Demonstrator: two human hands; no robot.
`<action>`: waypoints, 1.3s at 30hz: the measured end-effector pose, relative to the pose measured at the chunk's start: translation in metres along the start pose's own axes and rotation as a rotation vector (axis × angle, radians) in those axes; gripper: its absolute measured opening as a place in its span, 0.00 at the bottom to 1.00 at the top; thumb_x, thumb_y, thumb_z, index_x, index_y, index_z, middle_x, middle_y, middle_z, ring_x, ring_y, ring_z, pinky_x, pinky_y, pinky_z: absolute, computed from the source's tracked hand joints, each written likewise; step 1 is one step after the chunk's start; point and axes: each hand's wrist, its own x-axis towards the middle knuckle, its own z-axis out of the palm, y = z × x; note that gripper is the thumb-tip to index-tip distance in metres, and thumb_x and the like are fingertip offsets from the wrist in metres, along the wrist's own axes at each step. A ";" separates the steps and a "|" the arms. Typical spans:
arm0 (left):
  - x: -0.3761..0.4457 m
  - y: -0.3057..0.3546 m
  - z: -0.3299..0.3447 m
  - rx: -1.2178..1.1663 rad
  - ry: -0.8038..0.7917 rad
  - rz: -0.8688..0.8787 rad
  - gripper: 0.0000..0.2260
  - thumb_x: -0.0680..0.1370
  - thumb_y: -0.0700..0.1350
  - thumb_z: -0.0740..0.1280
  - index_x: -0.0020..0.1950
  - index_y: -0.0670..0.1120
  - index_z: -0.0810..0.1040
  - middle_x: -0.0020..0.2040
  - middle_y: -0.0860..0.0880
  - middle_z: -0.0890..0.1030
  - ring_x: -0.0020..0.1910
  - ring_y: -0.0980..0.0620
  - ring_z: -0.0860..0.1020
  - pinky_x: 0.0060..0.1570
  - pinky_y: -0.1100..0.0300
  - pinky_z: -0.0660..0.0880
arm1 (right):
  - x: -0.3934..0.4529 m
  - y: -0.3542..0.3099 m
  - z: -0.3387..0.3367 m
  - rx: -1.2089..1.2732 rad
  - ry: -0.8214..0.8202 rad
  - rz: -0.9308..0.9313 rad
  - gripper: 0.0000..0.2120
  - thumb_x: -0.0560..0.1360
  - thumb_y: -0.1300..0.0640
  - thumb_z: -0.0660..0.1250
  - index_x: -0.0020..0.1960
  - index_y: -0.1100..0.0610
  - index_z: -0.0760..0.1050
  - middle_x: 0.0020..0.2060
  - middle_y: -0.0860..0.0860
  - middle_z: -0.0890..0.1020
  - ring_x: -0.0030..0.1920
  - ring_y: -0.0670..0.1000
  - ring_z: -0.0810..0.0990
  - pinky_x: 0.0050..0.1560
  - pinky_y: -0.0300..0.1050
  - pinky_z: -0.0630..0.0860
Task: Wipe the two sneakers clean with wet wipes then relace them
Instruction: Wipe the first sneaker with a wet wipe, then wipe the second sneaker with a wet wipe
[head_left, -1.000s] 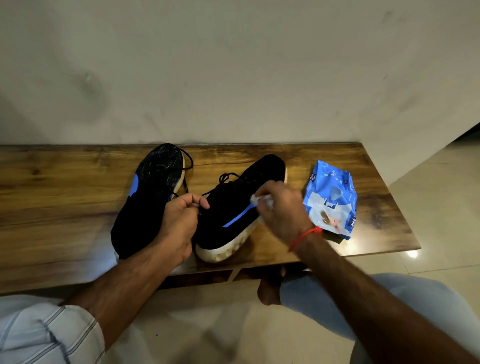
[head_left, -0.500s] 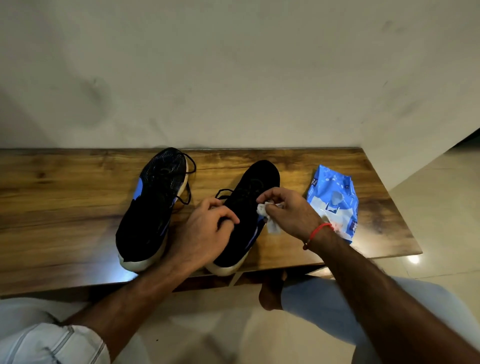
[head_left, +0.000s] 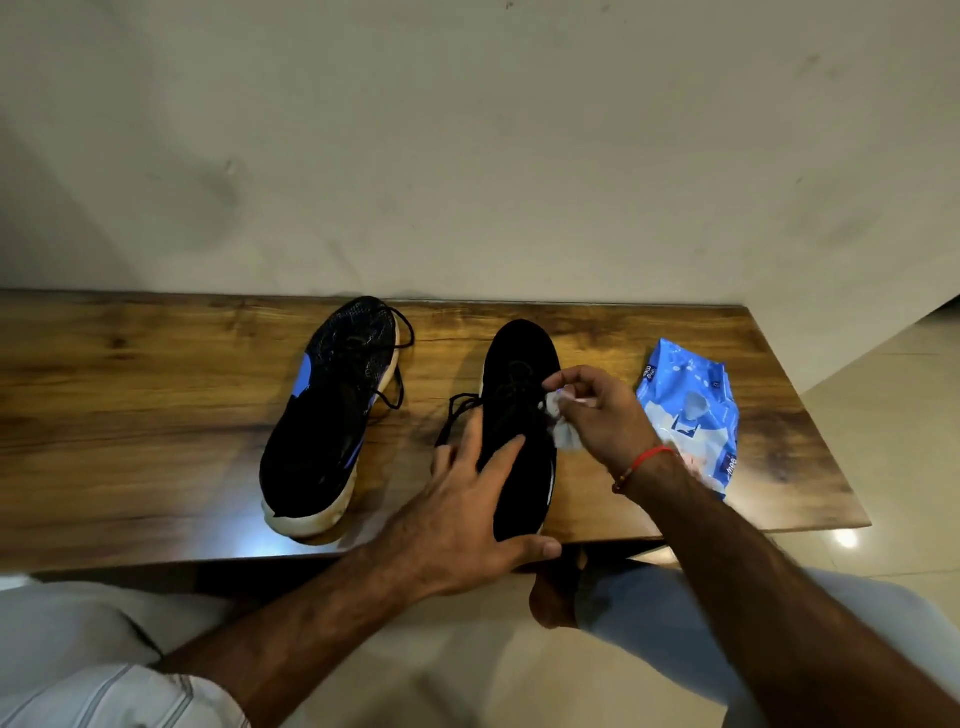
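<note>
Two black sneakers were seen standing on a wooden bench (head_left: 156, 415) set against a pale wall (head_left: 467, 156). The left sneaker (head_left: 332, 415), marked with blue patches and edged with a white sole, was placed with its toe toward the wall, and its loose black lace (head_left: 402, 364) was looped out over the bench on its right side. The right sneaker (head_left: 519, 405) was positioned near the front edge of the bench, toe likewise toward the wall, well apart from the other shoe.

The left hand (head_left: 462, 519) was laid open over the heel end of the right sneaker, with fingers straight and spread; the thumb was extended along the near end of the shoe and the fingertips were rested on its upper and left side. A crumpled white wipe (head_left: 563, 421) was pinched in the right hand (head_left: 597, 415), whose fingers were curled round it, and it was held against the right side of the same sneaker, beside the laces. A red thread bracelet (head_left: 644, 462) was worn on the right wrist.

A blue pack of wet wipes (head_left: 691, 395) was left lying flat on the bench just to the right of the right hand. A bare foot (head_left: 556, 597) was visible on the tiled floor below the bench edge.
</note>
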 end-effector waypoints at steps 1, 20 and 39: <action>-0.001 0.002 -0.004 -0.013 -0.013 -0.013 0.51 0.69 0.75 0.67 0.83 0.58 0.46 0.81 0.53 0.33 0.81 0.43 0.46 0.75 0.44 0.61 | 0.001 -0.002 -0.002 0.080 0.011 0.014 0.17 0.78 0.68 0.65 0.44 0.47 0.82 0.43 0.52 0.83 0.41 0.50 0.82 0.48 0.48 0.81; -0.039 -0.058 -0.082 0.341 0.296 -0.481 0.23 0.79 0.67 0.61 0.55 0.48 0.77 0.47 0.47 0.77 0.49 0.44 0.79 0.43 0.53 0.74 | -0.014 -0.091 0.024 0.612 -0.205 0.001 0.06 0.72 0.69 0.70 0.49 0.63 0.80 0.39 0.58 0.86 0.38 0.53 0.85 0.42 0.42 0.83; -0.069 -0.072 -0.130 -1.144 0.353 -0.400 0.15 0.79 0.57 0.70 0.56 0.47 0.85 0.48 0.48 0.88 0.44 0.50 0.85 0.39 0.60 0.77 | -0.027 -0.151 0.066 0.482 -0.305 -0.136 0.12 0.83 0.54 0.61 0.46 0.61 0.76 0.30 0.52 0.72 0.23 0.49 0.68 0.20 0.36 0.62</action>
